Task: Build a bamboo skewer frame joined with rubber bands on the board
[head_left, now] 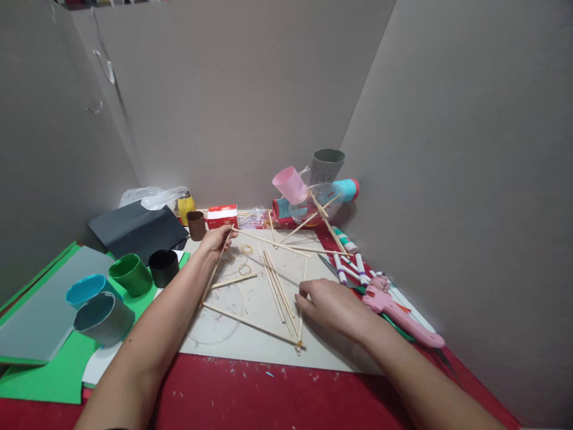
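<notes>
A frame of thin wooden sticks [250, 321] stands over the board, its corner joint [299, 344] bound with what looks like a rubber band. At the frame's far left corner, my left hand [217, 242] pinches the stick ends. My right hand [329, 303] has its fingers curled around the upright stick [301, 322] on the right side; the fingertips are partly hidden. Several loose sticks [278, 286] lie between my hands. Tan rubber bands [245, 269] lie right of my left hand. A clear plastic disc [215, 334] rests beneath the frame.
Paper cups [105, 319] and green sheets [58, 373] lie left. A pink glue gun [403, 313], markers [360, 269] and scissors [331, 266] are at right. Behind stand a pink paper cup on sticks [290, 184], blue bottles [347, 190] and a red box [222, 216]. Grey panels [233, 89] enclose the table.
</notes>
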Demonstrator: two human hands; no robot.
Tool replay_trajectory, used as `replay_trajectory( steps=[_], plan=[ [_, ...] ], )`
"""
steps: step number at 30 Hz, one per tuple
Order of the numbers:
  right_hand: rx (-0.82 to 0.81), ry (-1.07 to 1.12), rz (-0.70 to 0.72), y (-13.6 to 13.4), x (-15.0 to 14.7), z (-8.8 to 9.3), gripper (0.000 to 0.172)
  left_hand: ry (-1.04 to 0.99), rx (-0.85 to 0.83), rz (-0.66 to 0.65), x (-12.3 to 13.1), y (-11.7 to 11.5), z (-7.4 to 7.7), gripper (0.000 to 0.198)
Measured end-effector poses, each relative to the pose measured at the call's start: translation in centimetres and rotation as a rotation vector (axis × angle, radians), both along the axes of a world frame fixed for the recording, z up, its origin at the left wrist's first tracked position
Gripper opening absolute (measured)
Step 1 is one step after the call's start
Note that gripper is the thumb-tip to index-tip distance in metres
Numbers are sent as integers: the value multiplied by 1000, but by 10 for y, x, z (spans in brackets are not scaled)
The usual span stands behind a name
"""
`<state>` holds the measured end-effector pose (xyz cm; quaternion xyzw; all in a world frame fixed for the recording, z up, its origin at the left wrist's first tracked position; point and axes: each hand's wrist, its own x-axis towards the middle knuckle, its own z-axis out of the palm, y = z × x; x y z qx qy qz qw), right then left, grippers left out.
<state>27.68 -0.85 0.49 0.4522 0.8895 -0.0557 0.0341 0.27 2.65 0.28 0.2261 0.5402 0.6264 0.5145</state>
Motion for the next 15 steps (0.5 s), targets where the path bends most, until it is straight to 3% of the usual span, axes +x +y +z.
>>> replay_trajectory(
  steps=[7,11,15],
  plan=[
    [-81,176,98,-5,-12,6,25,-29,-48,-3,-4,4,-16,10],
    [17,150,210,-1,-42,11,24,-39,-85,-12,-6,7,-27,10],
    [142,26,338,13,-85,5,22,-31,-96,-18,-4,8,-36,8]
  ],
)
